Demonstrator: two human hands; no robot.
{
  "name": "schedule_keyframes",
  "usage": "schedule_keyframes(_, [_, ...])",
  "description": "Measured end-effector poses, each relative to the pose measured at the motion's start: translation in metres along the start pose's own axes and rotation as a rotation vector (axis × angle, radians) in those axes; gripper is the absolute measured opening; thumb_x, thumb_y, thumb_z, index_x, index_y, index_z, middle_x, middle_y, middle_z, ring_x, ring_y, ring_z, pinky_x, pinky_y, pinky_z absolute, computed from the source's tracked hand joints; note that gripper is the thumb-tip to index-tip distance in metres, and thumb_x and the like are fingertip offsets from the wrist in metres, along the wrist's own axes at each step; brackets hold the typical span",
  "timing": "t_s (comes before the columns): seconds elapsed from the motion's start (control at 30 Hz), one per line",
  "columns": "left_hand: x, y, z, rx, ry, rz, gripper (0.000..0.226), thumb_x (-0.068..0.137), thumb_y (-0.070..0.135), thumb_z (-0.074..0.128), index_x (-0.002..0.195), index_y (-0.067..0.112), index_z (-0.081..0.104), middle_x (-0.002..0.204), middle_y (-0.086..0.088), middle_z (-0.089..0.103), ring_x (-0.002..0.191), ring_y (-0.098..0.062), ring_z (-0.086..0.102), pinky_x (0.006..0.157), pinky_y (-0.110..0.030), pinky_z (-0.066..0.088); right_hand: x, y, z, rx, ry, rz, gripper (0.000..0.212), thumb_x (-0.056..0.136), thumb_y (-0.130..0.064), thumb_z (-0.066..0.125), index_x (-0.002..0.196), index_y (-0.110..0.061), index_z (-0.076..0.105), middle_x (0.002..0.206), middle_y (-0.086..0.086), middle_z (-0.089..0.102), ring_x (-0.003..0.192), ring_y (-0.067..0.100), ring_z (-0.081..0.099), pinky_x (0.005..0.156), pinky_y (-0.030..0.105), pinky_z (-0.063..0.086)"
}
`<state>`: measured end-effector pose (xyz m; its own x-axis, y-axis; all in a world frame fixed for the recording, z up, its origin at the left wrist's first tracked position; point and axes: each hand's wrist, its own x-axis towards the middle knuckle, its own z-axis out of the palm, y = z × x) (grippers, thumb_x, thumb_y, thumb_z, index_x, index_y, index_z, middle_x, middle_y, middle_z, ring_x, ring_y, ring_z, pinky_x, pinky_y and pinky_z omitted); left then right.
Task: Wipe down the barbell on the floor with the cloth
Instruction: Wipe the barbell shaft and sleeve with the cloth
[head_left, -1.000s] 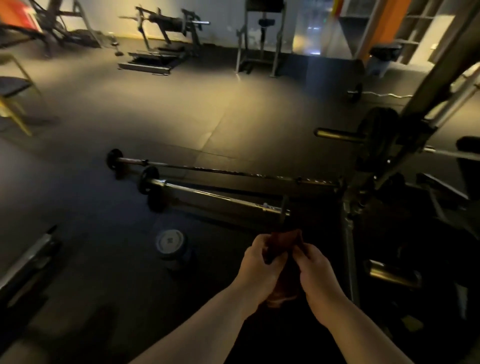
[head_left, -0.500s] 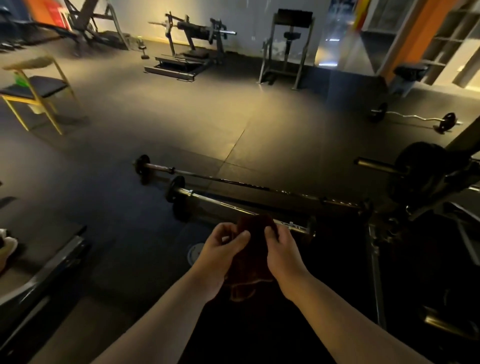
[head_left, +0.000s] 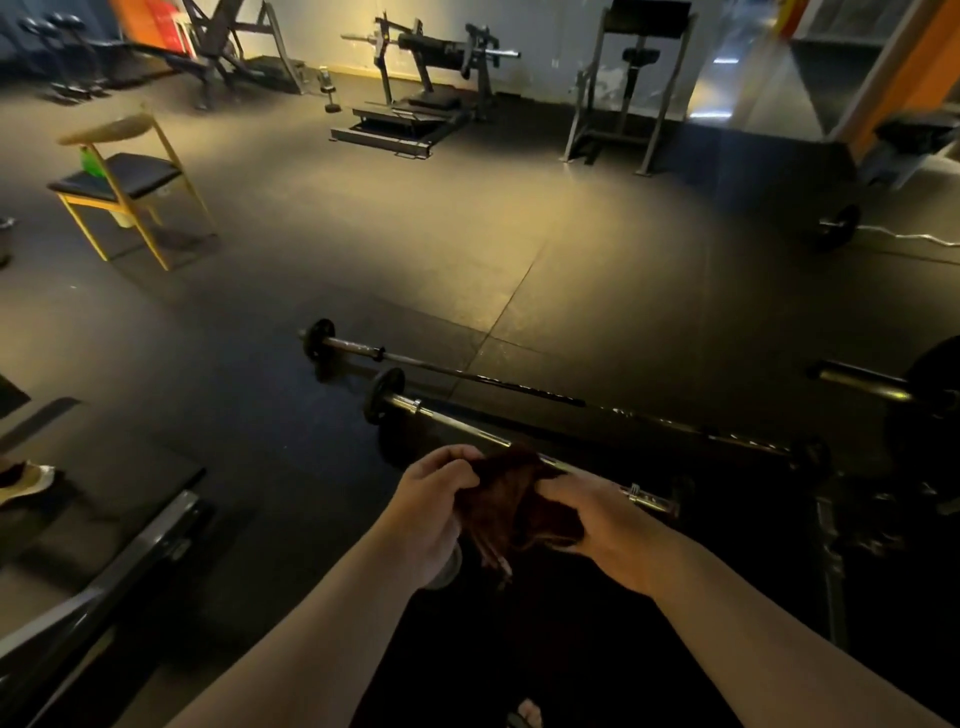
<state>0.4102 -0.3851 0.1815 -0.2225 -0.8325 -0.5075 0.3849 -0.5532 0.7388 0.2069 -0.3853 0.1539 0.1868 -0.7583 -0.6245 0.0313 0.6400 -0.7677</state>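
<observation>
A dim gym room is seen, with a dark rubber floor (head_left: 467, 249) lit by a warm patch of light in the middle. At the far wall a weight bench (head_left: 431, 78) with a loaded bar and a tall upright frame (head_left: 634, 78) are placed. At the far left a wooden chair (head_left: 124, 187) with a dark seat is stood, with something green on it.

Two barbells are laid on the floor, roughly parallel, running from the left towards the near right. The farther barbell (head_left: 447, 366) is thin and dark, with a small plate on its left end. The nearer barbell (head_left: 452, 423) is shiny, with a small dark plate on its left end; its right part is hidden behind the hands.

A dark reddish-brown cloth (head_left: 514, 504) is held between both hands, in front of the nearer barbell's shaft as seen from the head camera; whether the cloth touches the bar cannot be told. The left hand (head_left: 431, 509) is closed on the cloth's left edge, fingers curled over it. The right hand (head_left: 602, 519) is closed on the cloth's right side. At the right edge, a dark rack (head_left: 924, 405) carrying a plate is seen.
</observation>
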Motion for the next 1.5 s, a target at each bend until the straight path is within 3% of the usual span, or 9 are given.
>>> schedule_keyframes(0.13, [0.043,0.007,-0.009,-0.039,0.040,-0.060,0.029,0.086,-0.012,0.043,0.086,0.009,0.063,0.099,-0.019,0.065,0.089,-0.031,0.066,0.066,-0.042,0.058,0.041,-0.003,0.001,0.008,-0.047,0.151,0.032,0.091,-0.026,0.067,0.122,-0.016,0.068,0.118,0.010,0.075,0.113,0.027,0.069,0.104,0.047,0.048])
schedule_keyframes(0.3, [0.086,0.028,-0.029,-0.004,0.071,-0.112,0.057,0.079,-0.022,0.035,0.121,0.005,0.064,0.116,-0.023,0.069,0.110,-0.040,0.065,0.090,-0.056,0.054,0.085,-0.027,0.001,0.334,0.068,-0.018,0.046,0.080,-0.003,0.068,0.125,-0.013,0.065,0.117,0.016,0.074,0.111,0.031,0.070,0.107,0.050,0.048])
schedule_keyframes(0.57, [0.159,0.077,-0.066,-0.014,-0.106,-0.271,0.033,0.096,0.007,0.044,0.126,0.001,0.056,0.127,-0.024,0.062,0.114,-0.036,0.063,0.106,-0.050,0.045,0.145,-0.079,0.028,0.252,0.156,-0.075,0.026,0.095,-0.018,0.065,0.121,-0.018,0.069,0.113,0.008,0.076,0.109,0.027,0.070,0.096,0.046,0.055])
schedule_keyframes(0.77, [0.226,0.114,-0.077,0.248,-0.075,-0.197,0.039,0.079,-0.015,0.051,0.094,0.016,0.069,0.124,-0.018,0.061,0.115,-0.035,0.060,0.104,-0.052,0.046,0.191,-0.103,0.037,0.317,0.359,-0.056,0.024,0.096,-0.016,0.064,0.120,-0.015,0.065,0.115,0.011,0.074,0.114,0.027,0.067,0.107,0.045,0.049])
schedule_keyframes(0.9, [0.258,0.132,-0.075,0.196,-0.196,-0.208,0.034,0.086,-0.004,0.051,0.115,0.008,0.063,0.125,-0.018,0.064,0.115,-0.034,0.062,0.104,-0.050,0.046,0.216,-0.122,0.033,0.334,0.409,-0.159,0.023,0.097,-0.016,0.062,0.119,-0.018,0.068,0.117,0.010,0.073,0.116,0.029,0.066,0.104,0.047,0.051])
schedule_keyframes(1.03, [0.293,0.146,-0.055,0.183,-0.243,-0.347,0.041,0.102,0.038,0.049,0.128,0.008,0.057,0.123,-0.018,0.067,0.113,-0.032,0.066,0.104,-0.051,0.046,0.237,-0.144,0.014,0.317,0.339,-0.203,0.025,0.100,-0.016,0.055,0.119,-0.024,0.068,0.122,0.009,0.069,0.115,0.028,0.064,0.092,0.043,0.054])
schedule_keyframes(1.17, [0.332,0.153,-0.034,0.208,-0.217,-0.379,0.034,0.095,0.020,0.062,0.128,0.014,0.060,0.117,-0.009,0.072,0.110,-0.029,0.068,0.097,-0.046,0.051,0.270,-0.162,-0.016,0.144,0.389,-0.230,0.022,0.100,-0.020,0.059,0.121,-0.027,0.063,0.118,0.001,0.069,0.112,0.020,0.065,0.095,0.038,0.054])
schedule_keyframes(1.33, [0.378,0.152,-0.008,0.329,-0.046,-0.272,0.025,0.093,0.021,0.063,0.119,0.021,0.066,0.114,-0.005,0.073,0.110,-0.026,0.067,0.104,-0.047,0.046,0.304,-0.177,-0.068,0.062,0.361,-0.149,0.049,0.095,-0.023,0.068,0.137,-0.018,0.043,0.121,0.005,0.066,0.108,0.017,0.067,0.089,0.030,0.056])
schedule_keyframes(1.5, [0.415,0.153,0.012,0.450,0.020,-0.105,0.030,0.097,0.019,0.061,0.122,0.035,0.057,0.117,-0.001,0.069,0.104,-0.021,0.068,0.087,-0.043,0.055,0.327,-0.190,-0.100,0.199,0.222,-0.121,0.066,0.091,-0.007,0.069,0.137,-0.040,0.036,0.126,0.014,0.061,0.108,0.034,0.069,0.081,0.044,0.062])
